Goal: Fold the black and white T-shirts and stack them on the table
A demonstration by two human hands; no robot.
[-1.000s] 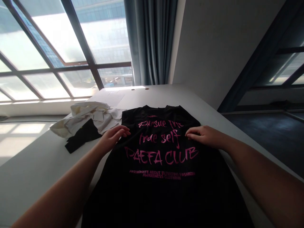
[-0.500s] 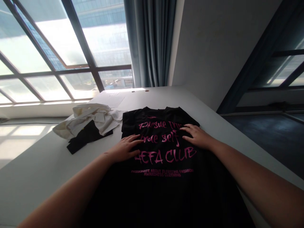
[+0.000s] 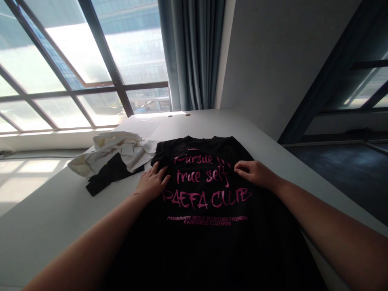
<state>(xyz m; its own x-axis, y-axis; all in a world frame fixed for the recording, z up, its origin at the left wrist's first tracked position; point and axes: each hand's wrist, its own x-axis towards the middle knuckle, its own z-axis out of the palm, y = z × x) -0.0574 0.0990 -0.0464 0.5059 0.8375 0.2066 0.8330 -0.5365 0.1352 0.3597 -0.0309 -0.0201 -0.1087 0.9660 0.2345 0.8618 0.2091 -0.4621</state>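
A black T-shirt (image 3: 209, 242) with pink lettering lies spread on the white table, its collar at the far end and its lower part running down toward me. My left hand (image 3: 152, 180) rests on the shirt's left edge below the sleeve, fingers apart and the palm down. On the right side of the lettering, my right hand (image 3: 256, 173) has its fingers drawn together in a pinch on the shirt's fabric, covering the end of the top line. The fabric right at those fingertips is partly hidden.
A crumpled white garment (image 3: 112, 147) and a folded black cloth (image 3: 106, 176) lie on the white table (image 3: 75, 226) to the left. Windows (image 3: 75, 60) and a blue-grey curtain (image 3: 194, 56) stand beyond the table. Dark floor (image 3: 339, 178) shows past the right edge.
My left hand has slid left off the lettering to the shirt's edge. My right hand's spread fingers have closed into a pinch. The shirt's right sleeve looks drawn in.
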